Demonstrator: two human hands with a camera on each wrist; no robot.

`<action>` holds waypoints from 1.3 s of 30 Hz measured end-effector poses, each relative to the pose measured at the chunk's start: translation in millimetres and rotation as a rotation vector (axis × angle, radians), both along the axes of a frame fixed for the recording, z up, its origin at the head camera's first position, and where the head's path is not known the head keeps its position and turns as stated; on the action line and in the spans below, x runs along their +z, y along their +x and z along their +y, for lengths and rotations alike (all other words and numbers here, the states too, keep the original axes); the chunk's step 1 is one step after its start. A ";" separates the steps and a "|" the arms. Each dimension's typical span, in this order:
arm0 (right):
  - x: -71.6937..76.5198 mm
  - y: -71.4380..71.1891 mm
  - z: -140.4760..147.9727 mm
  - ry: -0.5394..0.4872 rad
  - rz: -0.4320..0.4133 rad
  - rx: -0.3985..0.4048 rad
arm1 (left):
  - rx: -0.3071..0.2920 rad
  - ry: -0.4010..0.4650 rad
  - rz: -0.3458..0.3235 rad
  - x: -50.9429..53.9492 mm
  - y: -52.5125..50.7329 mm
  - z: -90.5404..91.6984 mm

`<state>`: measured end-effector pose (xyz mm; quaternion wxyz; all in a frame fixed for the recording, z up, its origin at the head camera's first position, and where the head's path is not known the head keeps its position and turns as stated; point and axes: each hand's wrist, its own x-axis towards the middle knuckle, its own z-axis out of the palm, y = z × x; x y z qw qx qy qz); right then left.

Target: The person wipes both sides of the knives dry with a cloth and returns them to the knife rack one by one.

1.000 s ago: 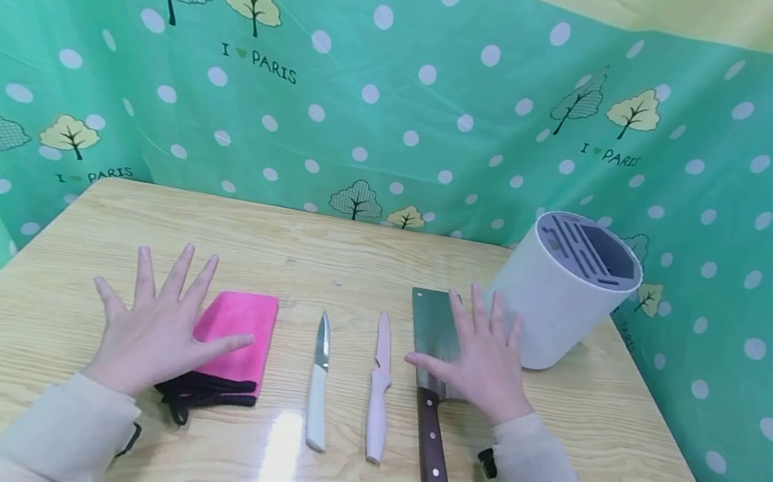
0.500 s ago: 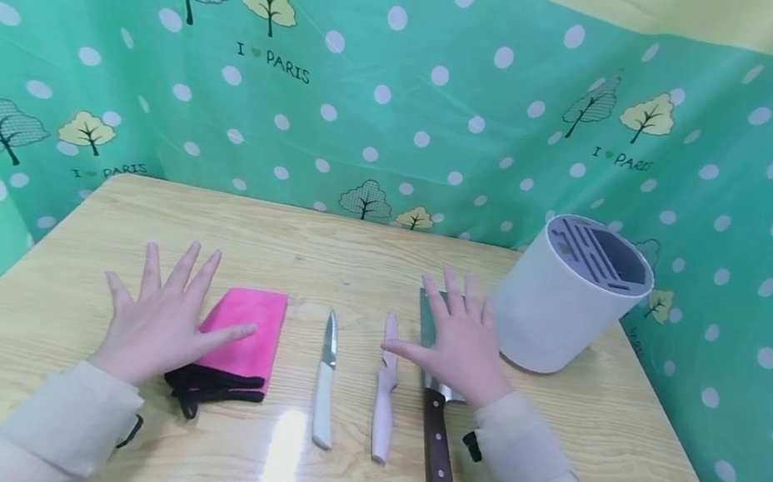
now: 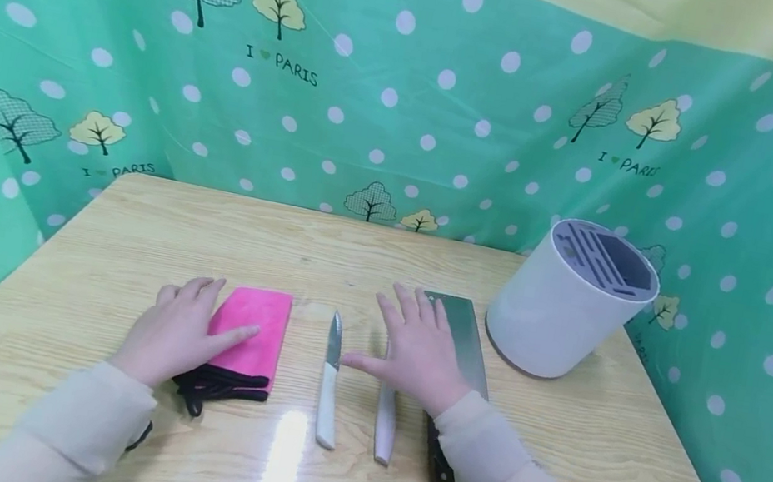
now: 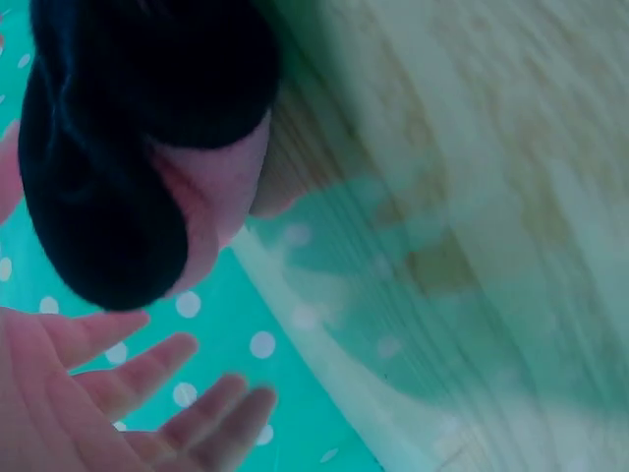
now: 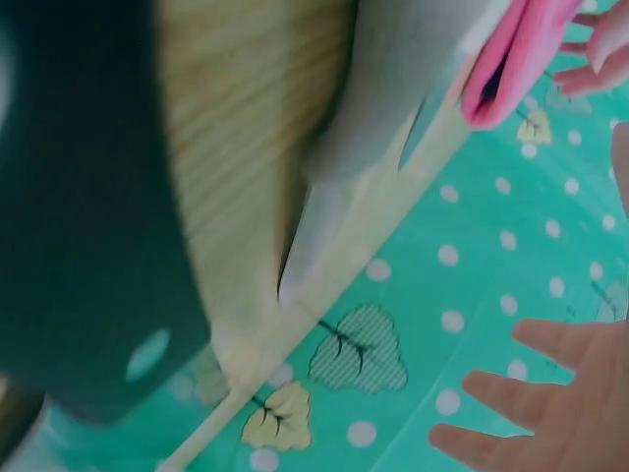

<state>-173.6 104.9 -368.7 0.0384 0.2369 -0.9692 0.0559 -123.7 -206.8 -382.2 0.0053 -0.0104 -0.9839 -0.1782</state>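
Toward the left of the wooden table, I see the left hand with its fingers loosely spread and slightly bent, thumb apart, over the left side of a folded pink cloth with black edging and a loop; it grips nothing, and I can't tell whether it touches the cloth. I'd expect that cloth to be light, soft and limp, best pinched through all its layers at a folded edge. Just right of it lies a paring knife with a whitish handle, probably light but stiff, to be taken well behind the blade. Next, the right hand, fingers fanned wide and holding nothing, hangs over a lilac knife (from my far seat, the head view gives me little but its handle); that smooth handle might slip a little. Beside it, partly under the right sleeve, lies a cleaver, likely the heaviest blade, wanting a full-fist grip on its riveted dark handle. Farthest right stands a white cylindrical knife block, slotted on top.
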 end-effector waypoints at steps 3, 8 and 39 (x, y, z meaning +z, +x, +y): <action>-1.5 3.1 -8.1 0.031 -0.005 0.011 | -0.001 0.057 -0.031 -2.2 -1.1 2.6; -3.3 8.2 -20.5 0.099 -0.034 0.026 | 0.012 0.123 -0.100 -4.9 -3.8 5.4; -12.0 25.4 -65.3 0.381 -0.219 0.108 | 0.010 0.216 -0.231 -14.7 -16.2 -3.3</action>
